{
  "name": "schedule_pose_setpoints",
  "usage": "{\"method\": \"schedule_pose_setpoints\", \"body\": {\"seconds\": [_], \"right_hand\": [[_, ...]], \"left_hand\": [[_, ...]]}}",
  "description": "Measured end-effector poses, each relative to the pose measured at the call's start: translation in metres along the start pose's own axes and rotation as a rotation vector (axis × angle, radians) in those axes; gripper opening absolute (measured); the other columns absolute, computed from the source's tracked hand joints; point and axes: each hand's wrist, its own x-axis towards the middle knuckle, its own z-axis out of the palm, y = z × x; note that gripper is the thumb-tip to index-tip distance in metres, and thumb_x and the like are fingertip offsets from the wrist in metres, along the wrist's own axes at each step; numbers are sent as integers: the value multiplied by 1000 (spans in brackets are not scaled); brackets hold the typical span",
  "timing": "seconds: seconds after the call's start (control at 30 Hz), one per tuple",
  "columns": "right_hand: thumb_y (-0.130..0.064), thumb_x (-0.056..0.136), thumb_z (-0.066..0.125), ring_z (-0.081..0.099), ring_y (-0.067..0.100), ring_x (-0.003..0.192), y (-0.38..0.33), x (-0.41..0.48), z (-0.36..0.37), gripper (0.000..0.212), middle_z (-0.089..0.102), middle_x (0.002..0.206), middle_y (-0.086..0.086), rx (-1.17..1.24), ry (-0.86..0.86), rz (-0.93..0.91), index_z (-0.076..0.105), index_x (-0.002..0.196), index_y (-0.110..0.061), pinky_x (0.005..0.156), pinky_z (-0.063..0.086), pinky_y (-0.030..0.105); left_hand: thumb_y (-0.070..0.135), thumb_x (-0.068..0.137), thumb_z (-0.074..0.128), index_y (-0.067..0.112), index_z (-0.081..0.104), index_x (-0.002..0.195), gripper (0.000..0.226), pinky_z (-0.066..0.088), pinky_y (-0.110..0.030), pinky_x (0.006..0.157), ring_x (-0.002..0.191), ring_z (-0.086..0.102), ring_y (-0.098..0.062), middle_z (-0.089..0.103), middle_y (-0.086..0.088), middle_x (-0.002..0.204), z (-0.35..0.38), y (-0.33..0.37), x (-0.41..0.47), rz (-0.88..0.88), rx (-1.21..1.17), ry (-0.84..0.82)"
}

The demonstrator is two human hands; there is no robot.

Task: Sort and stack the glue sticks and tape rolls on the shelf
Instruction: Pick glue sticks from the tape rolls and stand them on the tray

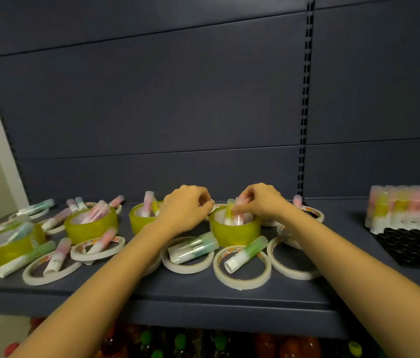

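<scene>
Glue sticks and tape rolls lie mixed on the dark shelf (pixel 203 288). Several wide yellow tape rolls hold glue sticks upright in their cores, and flat white tape rolls (pixel 242 267) lie around them. My right hand (pixel 260 200) pinches a glue stick (pixel 238 215) standing in one yellow tape roll (pixel 234 231). My left hand (pixel 185 208) hovers with curled fingers beside another yellow roll (pixel 139 220); what its fingertips hold is hidden. A green glue stick (pixel 246 253) lies across a white roll.
A neat block of upright glue sticks (pixel 402 210) stands at the right, with a black honeycomb tray (pixel 415 246) in front of it. More yellow rolls (pixel 90 226) and loose sticks fill the left side. Bottles (pixel 178 342) show on the shelf below.
</scene>
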Motion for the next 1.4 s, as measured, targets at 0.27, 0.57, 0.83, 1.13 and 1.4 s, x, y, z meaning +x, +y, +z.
{"method": "schedule_pose_setpoints", "body": {"seconds": [0.27, 0.57, 0.83, 1.13, 1.4], "right_hand": [[-25, 73, 80, 64, 14, 88, -3, -27, -43, 24, 68, 87, 0, 233, 372, -102, 64, 89, -19, 84, 51, 34], [-24, 74, 79, 60, 11, 78, 12, -68, -76, 24, 68, 89, 0, 175, 468, -106, 65, 92, -17, 81, 52, 30], [-25, 75, 78, 61, 11, 75, 43, -97, -114, 24, 67, 87, -4, 155, 594, -66, 66, 94, -17, 78, 51, 28], [-26, 75, 77, 60, 5, 69, 98, -127, -155, 20, 64, 80, -11, 126, 668, -30, 66, 91, -23, 68, 47, 16], [-24, 74, 78, 61, 7, 69, 151, -141, -176, 21, 66, 82, -7, 84, 652, -38, 67, 91, -20, 70, 49, 17]], "left_hand": [[48, 84, 59, 21, 62, 80, 27, 46, -31, 68, 85, 61, -21, 67, -1, 91, 19, 24, 36, 21, 2, -107], [51, 77, 64, 16, 62, 73, 36, 43, -30, 66, 75, 56, -23, 59, -1, 76, 43, 42, 54, -65, 40, -135], [40, 78, 69, 16, 67, 72, 25, 48, -31, 66, 72, 63, -22, 62, 3, 65, 3, 83, 56, -8, -389, 151], [26, 76, 74, 17, 62, 84, 17, 55, -42, 80, 74, 68, -19, 71, -2, 78, 11, 183, 42, 233, -554, 32], [36, 74, 74, 26, 65, 82, 16, 53, -38, 77, 80, 62, -16, 70, 8, 85, 47, 247, 41, 282, -485, 27]]}}
